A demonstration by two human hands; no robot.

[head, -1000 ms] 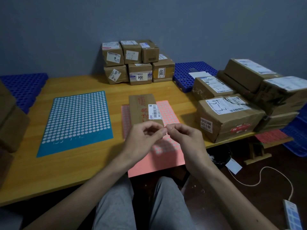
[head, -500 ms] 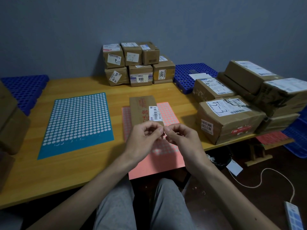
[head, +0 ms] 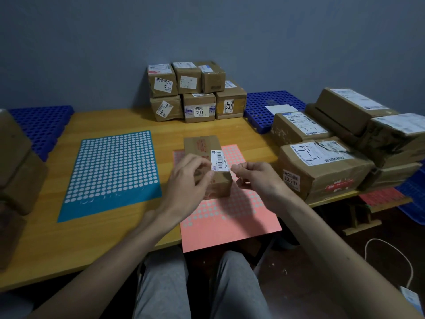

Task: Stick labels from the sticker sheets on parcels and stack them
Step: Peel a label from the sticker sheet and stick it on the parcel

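On the worktop [head: 92, 238] the small parcel [head: 201, 145] sits on the pink sticker sheet [head: 230, 217], the left hand [head: 186, 180] curling its fingers round its 9 o'clock side, the right hand [head: 255, 178] at 3 o'clock pinched tight on something too small to make out, probably a label, which could curl onto itself or land crooked across the barcode [head: 219, 160].

A parcel [head: 207, 146] is sitting on a sticker sheet [head: 230, 217] that is overhanging the table [head: 69, 245] edge. A second sticker sheet [head: 110, 171] is lying left of the parcel. A stack of small parcels [head: 195, 93] is standing behind the parcel, larger parcels [head: 322, 166] are crowding its right, and boxes [head: 16, 169] are sitting far left of it.
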